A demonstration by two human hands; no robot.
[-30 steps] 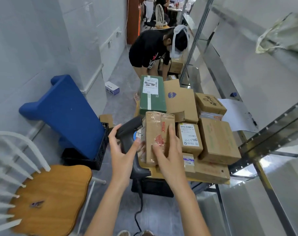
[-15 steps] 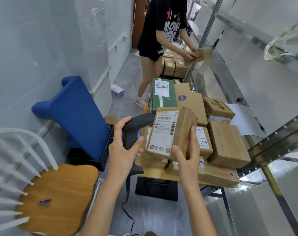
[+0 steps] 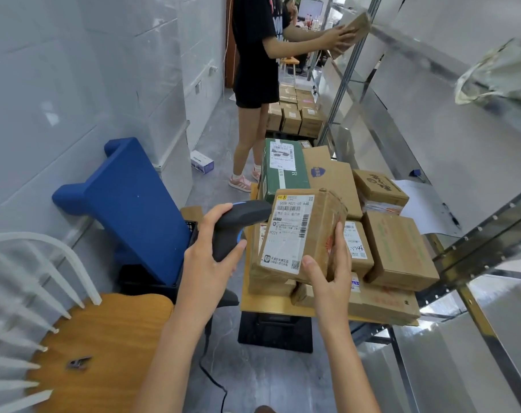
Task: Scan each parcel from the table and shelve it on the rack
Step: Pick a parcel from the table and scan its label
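Note:
My right hand (image 3: 327, 275) grips a taped cardboard parcel (image 3: 301, 234) at its lower right corner, its white shipping label turned up toward me. My left hand (image 3: 208, 257) holds a black barcode scanner (image 3: 238, 222) by the handle, its head against the parcel's left edge. Beneath the parcel, several more cardboard parcels (image 3: 396, 248) and a green box (image 3: 283, 168) are stacked on the small yellow table (image 3: 271, 302). The metal rack (image 3: 432, 162) runs along the right side.
A wooden chair (image 3: 98, 347) stands at lower left beside a blue cushioned piece (image 3: 128, 204) in a black crate. Another person (image 3: 256, 70) stands ahead, lifting a parcel to the rack. More boxes (image 3: 295, 114) sit on the floor behind them. A bag (image 3: 497, 73) lies on an upper shelf.
My right hand turned the parcel so its label faces up, and lifted it. The scanner head came up beside the label. The other person straightened and raised a parcel to the rack.

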